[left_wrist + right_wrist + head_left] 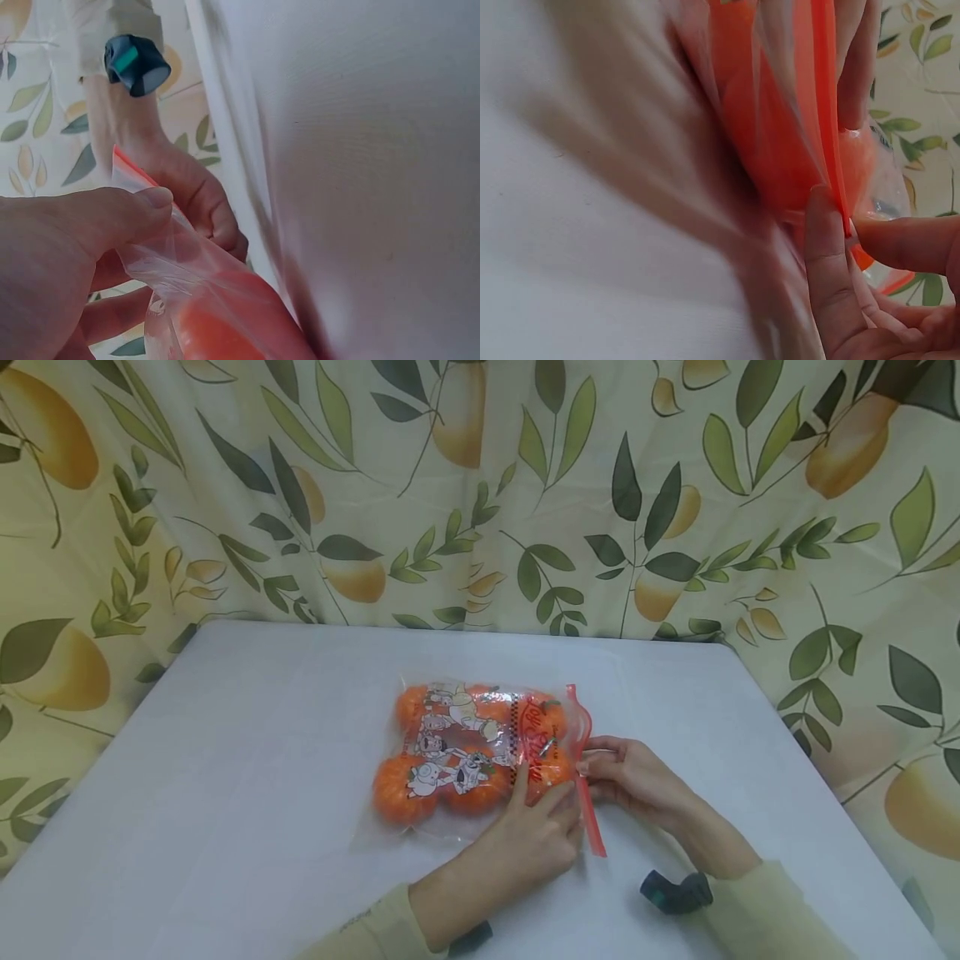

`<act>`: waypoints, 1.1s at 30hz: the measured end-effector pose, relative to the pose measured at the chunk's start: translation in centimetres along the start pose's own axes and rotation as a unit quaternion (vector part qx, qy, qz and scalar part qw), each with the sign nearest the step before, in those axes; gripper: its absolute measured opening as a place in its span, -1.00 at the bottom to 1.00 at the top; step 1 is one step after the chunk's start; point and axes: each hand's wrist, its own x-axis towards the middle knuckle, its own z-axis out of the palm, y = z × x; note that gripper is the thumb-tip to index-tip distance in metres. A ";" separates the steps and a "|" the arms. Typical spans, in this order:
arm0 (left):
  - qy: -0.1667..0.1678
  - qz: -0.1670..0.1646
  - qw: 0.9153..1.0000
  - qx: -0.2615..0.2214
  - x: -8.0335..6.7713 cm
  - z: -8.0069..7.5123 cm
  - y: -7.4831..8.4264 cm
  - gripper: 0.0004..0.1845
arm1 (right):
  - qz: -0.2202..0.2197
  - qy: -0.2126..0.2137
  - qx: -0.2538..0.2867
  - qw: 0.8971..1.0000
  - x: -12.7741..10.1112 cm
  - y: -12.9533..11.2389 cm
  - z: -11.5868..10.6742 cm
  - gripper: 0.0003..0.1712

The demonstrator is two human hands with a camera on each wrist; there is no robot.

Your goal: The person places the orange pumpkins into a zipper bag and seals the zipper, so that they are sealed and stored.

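A clear printed zip bag [457, 760] with a red zip strip [592, 818] lies flat on the white table. Inside are several round orange mandarin-like fruits [405, 789] with green leaf bits. My left hand [525, 839] lies over the bag's lower right part. In the left wrist view its thumb [124, 214] presses the clear plastic near the red edge, fingers behind. At the strip, my right hand [637, 777] pinches the zip between thumb and forefinger, plain in the right wrist view, where the red zip [829, 112] runs up from the fingertips [826, 225].
The white table [240, 760] spreads around the bag. A curtain [450, 527] with a fruit and leaf print hangs behind and at both sides. Each wrist carries a dark strapped device, with the right one [675, 893] plainer in the head view.
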 end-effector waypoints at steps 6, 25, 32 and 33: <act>0.012 0.006 1.000 -0.009 -0.1 -0.1 0.0 -0.67 | 0.009 0.010 -0.025 1.000 0.8 -0.6 -0.3 -0.31; -0.031 0.035 0.998 -0.050 0.0 -0.9 0.1 -0.57 | 0.028 0.017 -0.060 0.998 3.0 -2.7 -1.4 -0.24; -0.047 0.037 0.996 -0.063 0.0 -1.0 0.1 -0.54 | 0.036 0.022 -0.060 0.997 3.8 -2.9 -1.8 -0.24; -0.048 0.037 0.996 -0.063 -0.1 -1.0 0.2 -0.54 | 0.038 0.024 -0.061 0.997 3.8 -3.0 -1.9 -0.25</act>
